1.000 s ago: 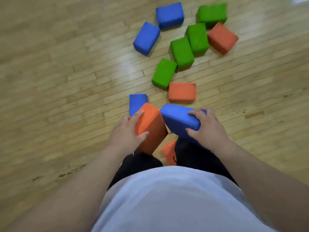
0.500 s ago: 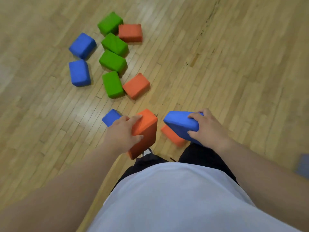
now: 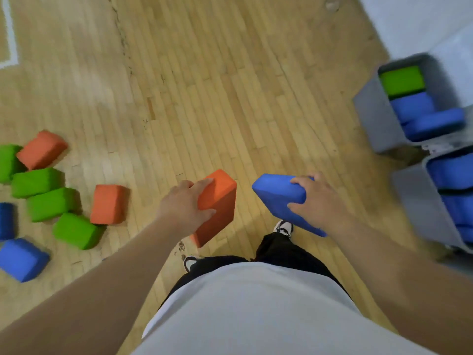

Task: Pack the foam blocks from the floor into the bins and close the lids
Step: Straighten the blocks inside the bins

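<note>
Left hand (image 3: 183, 208), frame centre: fingers wrap over the top of the held orange block (image 3: 220, 201), thumb clamps its side face. Firm grip, and the block is tilted with its lower end pointing at the trousers (image 3: 281, 249).

Right hand (image 3: 321, 201), just right of centre: fingers curl over the far edge of the held blue block (image 3: 277, 197), thumb presses the near face. This block is also tilted, one corner pointing at the orange one. The two blocks are close but apart. Both are off the wooden floor (image 3: 230, 85), above the shoes (image 3: 284, 226).

Loose blocks on the floor, left edge of frame, in a tight cluster:
- far orange block (image 3: 42, 149), top of the cluster
- near orange block (image 3: 108, 204), right side of the cluster
- edge green block (image 3: 7, 162), cut by the frame
- upper green block (image 3: 35, 181), middle green block (image 3: 52, 203) and lower green block (image 3: 75, 230), running diagonally down-right, each touching or just beside the next
- edge blue block (image 3: 6, 221), cut by the frame
- corner blue block (image 3: 21, 260), lowest, slightly apart

Right edge, blurred:
- far grey bin (image 3: 373, 119), top uncovered. Inside are a packed green block (image 3: 401, 80) and, under or beside it, a packed blue block (image 3: 412, 106). A third blue one (image 3: 435, 124) sits at the near rim.
- near grey bin (image 3: 419, 201), just below it and partly out of frame, with blue stock (image 3: 450, 172) visible inside. Can't count it.

Both held blocks are well apart from the bins, with the blue one nearer to them.

White painted line (image 3: 10, 34) is on the floor, upper left.
</note>
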Action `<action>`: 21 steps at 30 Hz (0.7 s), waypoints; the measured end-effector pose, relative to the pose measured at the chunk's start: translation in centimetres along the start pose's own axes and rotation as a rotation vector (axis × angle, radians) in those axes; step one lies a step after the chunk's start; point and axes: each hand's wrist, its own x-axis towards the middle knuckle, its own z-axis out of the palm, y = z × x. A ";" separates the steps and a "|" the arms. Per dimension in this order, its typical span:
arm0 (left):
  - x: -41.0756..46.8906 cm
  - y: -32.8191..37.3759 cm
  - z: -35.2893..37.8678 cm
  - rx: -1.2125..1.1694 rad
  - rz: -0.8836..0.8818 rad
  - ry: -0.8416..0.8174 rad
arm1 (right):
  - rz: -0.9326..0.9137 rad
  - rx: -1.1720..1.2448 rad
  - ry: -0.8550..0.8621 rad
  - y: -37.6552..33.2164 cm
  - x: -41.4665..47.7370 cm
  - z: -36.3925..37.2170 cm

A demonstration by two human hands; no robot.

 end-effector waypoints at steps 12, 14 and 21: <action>15.2 32.2 -3.3 0.119 0.408 -0.027 | 0.423 0.363 0.291 22.0 -0.4 -14.3; 17.3 35.6 -4.3 0.145 0.468 -0.021 | 0.465 0.404 0.345 23.1 0.3 -15.8; 27.1 45.0 -7.9 0.163 0.642 -0.084 | 0.574 0.507 0.483 25.0 5.6 -21.4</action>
